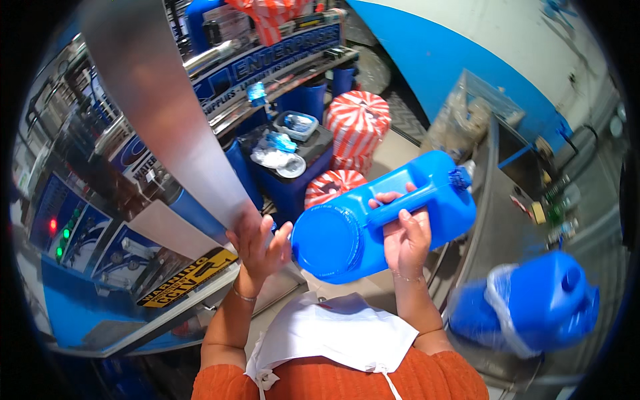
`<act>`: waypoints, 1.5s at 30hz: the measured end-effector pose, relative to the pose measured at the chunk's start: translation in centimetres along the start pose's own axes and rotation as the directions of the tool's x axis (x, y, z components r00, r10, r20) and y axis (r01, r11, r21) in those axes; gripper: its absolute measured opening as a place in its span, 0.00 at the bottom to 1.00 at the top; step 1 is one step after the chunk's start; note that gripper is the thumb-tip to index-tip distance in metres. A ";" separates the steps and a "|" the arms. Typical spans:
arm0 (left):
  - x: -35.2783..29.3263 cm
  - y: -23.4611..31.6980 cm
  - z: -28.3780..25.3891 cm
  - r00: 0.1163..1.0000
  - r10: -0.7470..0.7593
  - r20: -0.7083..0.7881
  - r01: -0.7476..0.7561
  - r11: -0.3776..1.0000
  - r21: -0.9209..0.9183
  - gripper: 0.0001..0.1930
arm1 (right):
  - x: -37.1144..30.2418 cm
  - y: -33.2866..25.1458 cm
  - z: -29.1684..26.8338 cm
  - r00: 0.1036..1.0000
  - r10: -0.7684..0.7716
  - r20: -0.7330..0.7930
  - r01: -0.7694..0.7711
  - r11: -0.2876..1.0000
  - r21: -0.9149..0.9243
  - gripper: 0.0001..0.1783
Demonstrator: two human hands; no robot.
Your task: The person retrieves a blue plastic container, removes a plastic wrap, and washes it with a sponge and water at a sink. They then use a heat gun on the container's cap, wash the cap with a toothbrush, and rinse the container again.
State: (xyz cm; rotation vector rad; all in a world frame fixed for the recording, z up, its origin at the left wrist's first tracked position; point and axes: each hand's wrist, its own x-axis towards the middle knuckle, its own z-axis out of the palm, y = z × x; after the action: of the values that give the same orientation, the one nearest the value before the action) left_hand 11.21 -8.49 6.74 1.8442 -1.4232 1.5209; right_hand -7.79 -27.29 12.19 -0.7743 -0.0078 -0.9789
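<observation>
Tilted in front of me is a blue plastic jug (372, 259) with a large round lid (325, 241) facing left and a small capped spout at its upper right. My right hand (408, 241) is closed around the jug's handle. To the left, my left hand (257, 245) has its fingers spread and holds nothing. Its fingertips come close to the round lid; whether they touch it I cannot tell. Behind that hand rises a tall shiny metal panel (170, 127).
A second blue jug (557, 293), partly wrapped in clear plastic, is on the metal counter (483, 220) at right. Red-and-white striped bundles (358, 123) stand ahead, beside a dark bin (313, 160) carrying plastic tubs. On the left is a cabinet with lit indicators (63, 233).
</observation>
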 end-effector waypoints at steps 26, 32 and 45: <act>-12.9 23.1 -9.5 -0.713 -0.645 -0.275 0.429 -0.712 0.556 0.24 | 19.7 12.8 6.5 0.763 0.193 0.617 -0.318 0.943 0.098 0.49; -15.3 29.3 -1.4 -0.808 -0.383 0.448 0.516 -0.828 0.221 0.24 | 18.6 15.6 7.7 0.698 0.261 0.668 -0.435 0.894 0.106 0.48; -19.5 10.3 3.7 -0.451 -0.821 0.349 0.879 -0.342 0.331 0.22 | 19.0 19.8 7.8 0.624 0.352 0.698 -0.490 0.872 -0.001 0.46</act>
State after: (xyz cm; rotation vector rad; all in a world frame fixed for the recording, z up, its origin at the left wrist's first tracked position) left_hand 6.07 -6.70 -14.96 2.1496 0.4832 -0.1331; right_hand 20.59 -30.49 12.79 -0.8704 -0.5386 -0.1839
